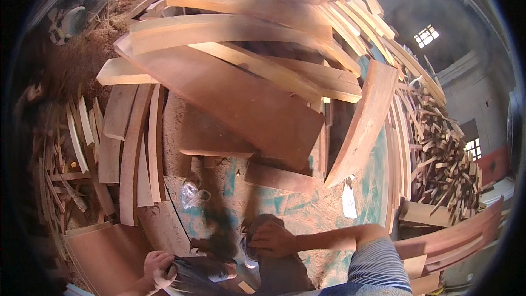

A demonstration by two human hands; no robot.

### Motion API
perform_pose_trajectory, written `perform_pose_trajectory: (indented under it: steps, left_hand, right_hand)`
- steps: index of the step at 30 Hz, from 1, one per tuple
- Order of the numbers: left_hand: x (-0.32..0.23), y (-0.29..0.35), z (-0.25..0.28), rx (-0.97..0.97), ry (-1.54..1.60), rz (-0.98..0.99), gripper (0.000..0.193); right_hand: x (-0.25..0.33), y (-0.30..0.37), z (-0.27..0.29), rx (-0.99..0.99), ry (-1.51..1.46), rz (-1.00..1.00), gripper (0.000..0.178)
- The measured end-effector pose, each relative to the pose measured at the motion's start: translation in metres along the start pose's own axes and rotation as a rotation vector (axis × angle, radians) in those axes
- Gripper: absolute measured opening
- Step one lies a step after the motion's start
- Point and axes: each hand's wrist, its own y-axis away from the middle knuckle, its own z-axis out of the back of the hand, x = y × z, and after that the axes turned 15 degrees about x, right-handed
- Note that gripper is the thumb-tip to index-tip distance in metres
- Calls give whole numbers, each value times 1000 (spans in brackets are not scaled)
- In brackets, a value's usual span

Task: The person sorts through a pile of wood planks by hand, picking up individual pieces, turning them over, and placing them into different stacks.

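My left hand (159,268) is at the lower left, beside the dark cloth over my left leg (192,275). Its fingers are curled in; whether anything is inside them is hidden. Over my right knee (267,222) lies my right hand (274,239), its fingers laid loosely along the cloth and holding nothing. Ahead of my knees a short reddish board (279,178) rests on the dusty floor. Beyond it a wide brown plank (235,98) slopes across the pile, with a curved pale timber (219,28) lying above it. Another curved plank (364,123) leans at the right.
Curved boards (137,148) stand at the left, near a flat brown panel (109,257). A clear plastic bag (193,194) and a white scrap (349,200) lie on the green, sawdust-covered floor (263,200). A heap of offcuts (444,170) rises at the right.
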Motion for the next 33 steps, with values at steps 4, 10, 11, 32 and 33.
perform_pose_trajectory:
  steps: [4, 10, 11, 32, 33]
  left_hand:
    - [-13, -14, 5, 106, -2, -47, 23]
    - [-46, -12, -4, 228, -42, 127, 19]
    - [-49, -5, -9, 234, -13, 193, 18]
    - [-286, -22, 32, 665, 40, 203, 42]
    - [-279, -24, 58, 717, -72, 296, 40]
  right_hand:
    - [11, 25, -17, -165, -113, -9, 38]
    - [35, 45, -6, -263, -90, -97, 24]
    - [41, 46, -4, -264, -95, -131, 22]
    - [259, 211, 40, -358, -739, -1170, 43]
    - [263, 235, 22, -408, -753, -1284, 42]
